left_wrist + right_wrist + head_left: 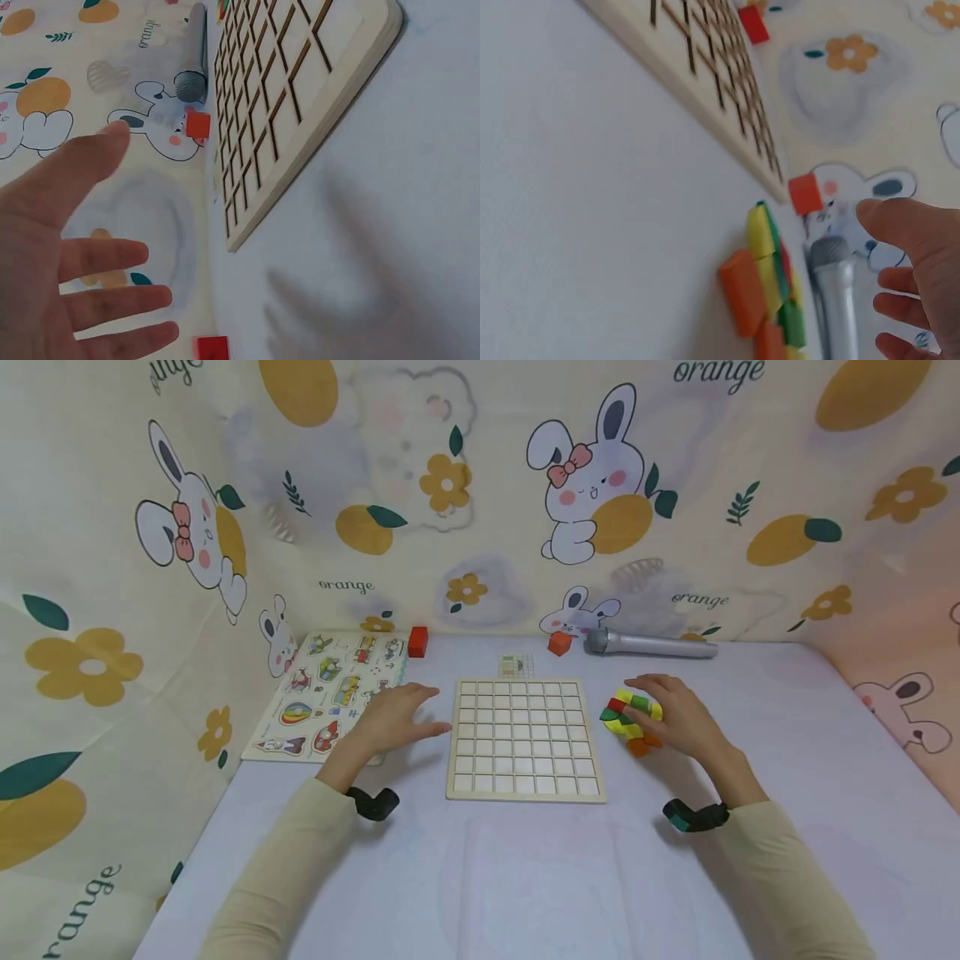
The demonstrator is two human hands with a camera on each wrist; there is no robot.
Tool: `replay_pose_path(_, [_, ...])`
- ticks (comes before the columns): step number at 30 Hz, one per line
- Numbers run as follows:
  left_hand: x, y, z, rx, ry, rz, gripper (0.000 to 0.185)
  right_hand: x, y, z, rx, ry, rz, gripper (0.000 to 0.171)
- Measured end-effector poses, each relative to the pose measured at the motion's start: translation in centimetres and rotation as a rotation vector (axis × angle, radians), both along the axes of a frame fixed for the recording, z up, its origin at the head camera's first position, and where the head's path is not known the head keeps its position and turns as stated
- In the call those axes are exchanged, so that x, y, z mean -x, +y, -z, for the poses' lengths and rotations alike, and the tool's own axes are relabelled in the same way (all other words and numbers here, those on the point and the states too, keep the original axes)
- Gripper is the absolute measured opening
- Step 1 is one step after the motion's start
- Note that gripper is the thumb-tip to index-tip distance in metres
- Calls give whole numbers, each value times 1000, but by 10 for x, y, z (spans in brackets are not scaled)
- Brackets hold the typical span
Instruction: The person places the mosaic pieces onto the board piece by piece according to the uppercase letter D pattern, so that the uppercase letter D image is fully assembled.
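A square wooden grid board lies flat on the white table between the two hands. Left of it hovers my left hand, fingers extended and holding nothing, near the board's edge. My right hand is over a small heap of coloured blocks to the right of the board, with yellow, green, red and orange pieces showing. In the right wrist view that hand has its thumb and fingers apart, with nothing between them. The left wrist view shows the left hand spread beside the board.
Under and behind the left hand lies a picture puzzle board. Along the back stand a red block, an orange-red block and a grey microphone. A small printed card sits behind the grid board. Patterned cloth walls border the table.
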State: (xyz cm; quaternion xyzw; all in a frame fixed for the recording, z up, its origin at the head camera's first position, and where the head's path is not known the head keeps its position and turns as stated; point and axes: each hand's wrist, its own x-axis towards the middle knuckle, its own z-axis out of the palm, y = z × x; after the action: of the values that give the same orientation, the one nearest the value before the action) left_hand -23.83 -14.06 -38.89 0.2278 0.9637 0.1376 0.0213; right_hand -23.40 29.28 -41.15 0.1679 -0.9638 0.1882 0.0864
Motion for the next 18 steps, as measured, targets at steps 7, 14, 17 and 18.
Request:
replay_pose_path(7, [1,7,13,-94,-133,5,72,9,13,20,55,-63,56,39])
replay_pose_path(14, [1,9,23,-191,-221,49,72,13,23,31,59,-67,80,36])
replay_pose_path(17, [1,10,27,-217,-228,66,73,16,25,34,55,-56,82,34])
replay_pose_path(18, [2,10,29,-222,-226,71,73,17,26,35,56,-54,81,34])
